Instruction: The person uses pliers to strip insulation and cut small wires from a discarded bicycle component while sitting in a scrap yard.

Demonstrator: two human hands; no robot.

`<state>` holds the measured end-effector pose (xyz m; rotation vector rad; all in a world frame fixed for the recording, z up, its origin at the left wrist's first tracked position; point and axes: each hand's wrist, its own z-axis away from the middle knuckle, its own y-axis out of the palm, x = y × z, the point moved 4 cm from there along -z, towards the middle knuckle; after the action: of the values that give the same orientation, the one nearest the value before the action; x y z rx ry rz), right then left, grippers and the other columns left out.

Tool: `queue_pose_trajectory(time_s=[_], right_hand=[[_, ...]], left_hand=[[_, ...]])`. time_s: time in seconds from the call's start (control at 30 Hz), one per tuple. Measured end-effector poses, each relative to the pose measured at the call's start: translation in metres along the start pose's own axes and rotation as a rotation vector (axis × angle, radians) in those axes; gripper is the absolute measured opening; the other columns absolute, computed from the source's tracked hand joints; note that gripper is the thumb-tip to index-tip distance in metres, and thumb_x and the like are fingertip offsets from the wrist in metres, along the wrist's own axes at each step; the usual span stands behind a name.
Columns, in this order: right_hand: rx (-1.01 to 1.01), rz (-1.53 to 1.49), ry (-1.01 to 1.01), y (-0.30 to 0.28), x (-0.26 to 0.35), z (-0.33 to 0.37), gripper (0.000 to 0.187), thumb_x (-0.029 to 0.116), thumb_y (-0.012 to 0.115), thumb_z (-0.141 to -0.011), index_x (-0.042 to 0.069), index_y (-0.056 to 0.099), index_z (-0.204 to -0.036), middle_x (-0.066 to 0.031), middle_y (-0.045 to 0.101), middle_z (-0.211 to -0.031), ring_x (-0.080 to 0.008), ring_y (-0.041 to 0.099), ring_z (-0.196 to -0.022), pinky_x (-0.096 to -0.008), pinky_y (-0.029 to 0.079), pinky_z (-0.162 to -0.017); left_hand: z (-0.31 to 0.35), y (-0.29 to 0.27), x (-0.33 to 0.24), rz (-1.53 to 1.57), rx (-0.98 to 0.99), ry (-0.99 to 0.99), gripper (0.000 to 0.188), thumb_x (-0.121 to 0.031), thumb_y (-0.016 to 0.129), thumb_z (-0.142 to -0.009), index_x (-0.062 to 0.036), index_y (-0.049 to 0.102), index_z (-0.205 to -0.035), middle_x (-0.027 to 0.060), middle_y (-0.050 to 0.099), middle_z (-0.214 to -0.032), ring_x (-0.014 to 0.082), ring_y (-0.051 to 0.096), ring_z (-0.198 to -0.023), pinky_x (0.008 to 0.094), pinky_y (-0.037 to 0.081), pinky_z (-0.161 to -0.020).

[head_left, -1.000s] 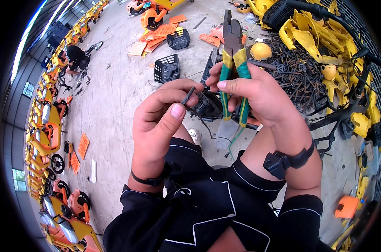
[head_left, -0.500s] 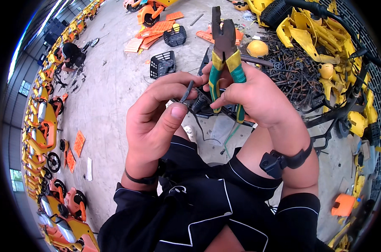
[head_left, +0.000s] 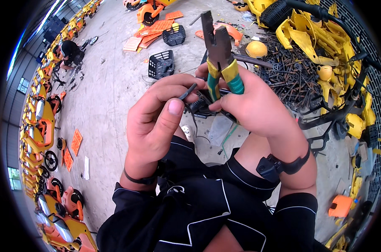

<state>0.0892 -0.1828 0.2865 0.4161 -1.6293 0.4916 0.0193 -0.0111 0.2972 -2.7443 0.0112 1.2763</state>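
Between the thumb and fingers of my left hand (head_left: pixel 155 113) is pinched a short dark piece of cable (head_left: pixel 188 91), its end pointing up to the right. A thin black wire (head_left: pixel 194 119) trails below it. My right hand (head_left: pixel 251 94) is wrapped round the green and yellow handles of a pair of pliers (head_left: pixel 220 52), whose dark jaws point up and stand parted with nothing between them. Some fingertips of the right hand reach behind the pliers close to the left fingers; what they touch is hidden. Dark frame parts (head_left: pixel 205 107) show below and behind my hands.
Black plastic baskets (head_left: pixel 161 64) and orange panels (head_left: pixel 150 31) lie on the floor ahead. At the right are a heap of dark metal parts (head_left: pixel 289 75) and piled yellow shells (head_left: pixel 308 38). Yellow scooters (head_left: pixel 43 130) line the left; a person (head_left: pixel 70 52) crouches near them.
The pliers have tilted slightly to the left and dropped a little, and my right hand has turned with them. My left hand keeps its pinch on the cable almost unmoved.
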Motion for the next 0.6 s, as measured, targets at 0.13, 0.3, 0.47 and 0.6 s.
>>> queue_pose_trajectory(time_s=[0.13, 0.3, 0.47, 0.6], right_hand=[[-0.269, 0.738, -0.558, 0.000, 0.022, 0.006, 0.058, -0.009, 0.060, -0.073, 0.005, 0.056, -0.129, -0.0176, 0.061, -0.126, -0.0334, 0.059, -0.118, -0.0433, 0.049, -0.097], [-0.419, 1.006, -0.733, 0.001, 0.028, 0.007, 0.064, -0.013, 0.059, -0.070, 0.007, 0.057, -0.130, -0.0139, 0.057, -0.135, -0.0403, 0.052, -0.126, -0.0447, 0.048, -0.100], [-0.476, 1.041, -0.852, 0.001, 0.036, 0.009, 0.060, -0.010, 0.057, -0.073, 0.007, 0.058, -0.130, -0.0130, 0.057, -0.136, -0.0401, 0.052, -0.126, -0.0442, 0.052, -0.094], [-0.492, 1.041, -0.860, 0.005, 0.036, 0.011, 0.058, -0.009, 0.057, -0.074, 0.008, 0.059, -0.129, -0.0129, 0.057, -0.136, -0.0400, 0.052, -0.126, -0.0443, 0.053, -0.092]], left_hand=[[0.009, -0.006, 0.004, 0.124, -0.073, -0.054, 0.019, -0.005, 0.051, -0.100, 0.0070, 0.061, -0.112, 0.0214, 0.062, -0.125, 0.0220, 0.061, -0.108, 0.0353, 0.049, -0.094], [0.013, -0.003, -0.004, 0.161, -0.141, -0.055, 0.021, -0.005, 0.051, -0.101, 0.0070, 0.061, -0.114, 0.0205, 0.062, -0.126, 0.0221, 0.060, -0.110, 0.0351, 0.048, -0.095], [0.009, -0.004, -0.011, -0.001, -0.081, 0.009, 0.022, -0.009, 0.054, -0.102, 0.0070, 0.062, -0.114, 0.0202, 0.064, -0.124, 0.0252, 0.061, -0.113, 0.0377, 0.046, -0.099], [0.011, -0.004, -0.017, -0.002, -0.102, -0.016, 0.022, -0.010, 0.056, -0.101, 0.0070, 0.063, -0.113, 0.0206, 0.065, -0.122, 0.0278, 0.061, -0.114, 0.0398, 0.045, -0.100]])
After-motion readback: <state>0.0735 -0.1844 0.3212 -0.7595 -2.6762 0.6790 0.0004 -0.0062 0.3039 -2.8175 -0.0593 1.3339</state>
